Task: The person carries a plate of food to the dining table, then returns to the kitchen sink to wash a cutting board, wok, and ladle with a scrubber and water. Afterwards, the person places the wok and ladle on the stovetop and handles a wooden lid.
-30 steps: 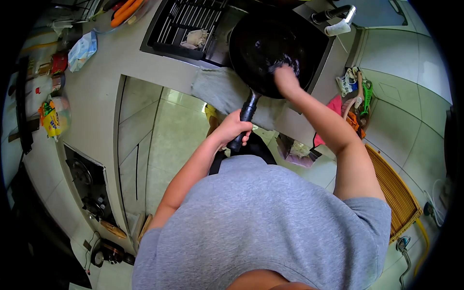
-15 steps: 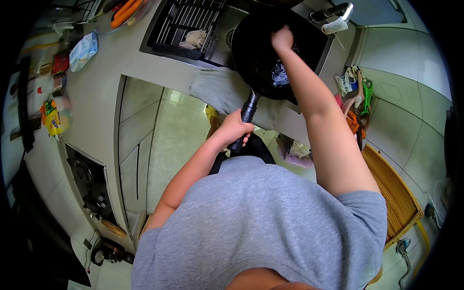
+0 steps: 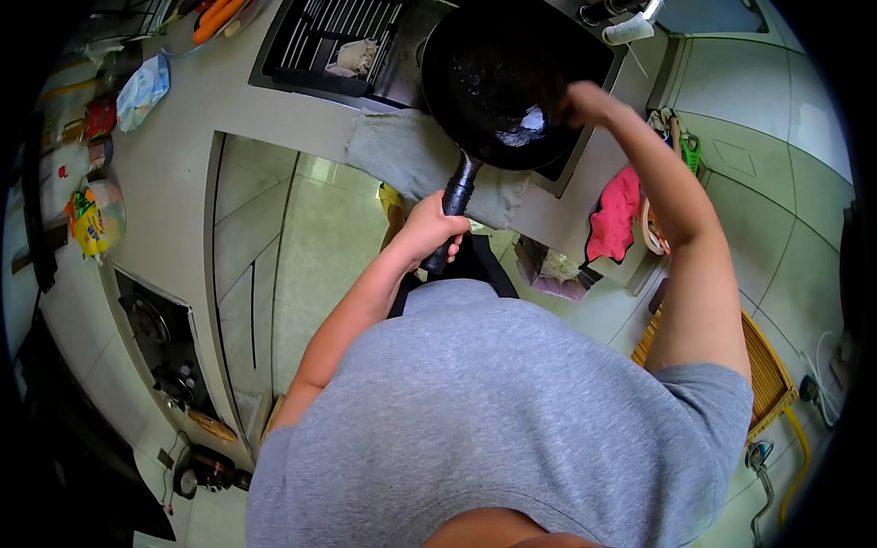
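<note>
A black wok (image 3: 489,87) rests tilted over the dark sink, with some water shining inside it. My left hand (image 3: 434,228) is wrapped round its black handle (image 3: 457,196), which points toward my body. At the wok's right rim is my right hand (image 3: 587,103), its fingers curled and blurred; whether they hold anything is hidden. Beneath the handle, a grey-green cloth (image 3: 393,151) lies over the counter's front edge.
A drying rack (image 3: 333,32) with a crumpled cloth (image 3: 354,57) sits left of the wok. The faucet (image 3: 630,27) is at the upper right. A pink cloth (image 3: 614,215) hangs near my right forearm. Farther left lies a blue-white packet (image 3: 143,91).
My right hand has moved from inside the wok, near its far side, to its right rim. My left hand keeps hold of the handle. The view has shifted slightly.
</note>
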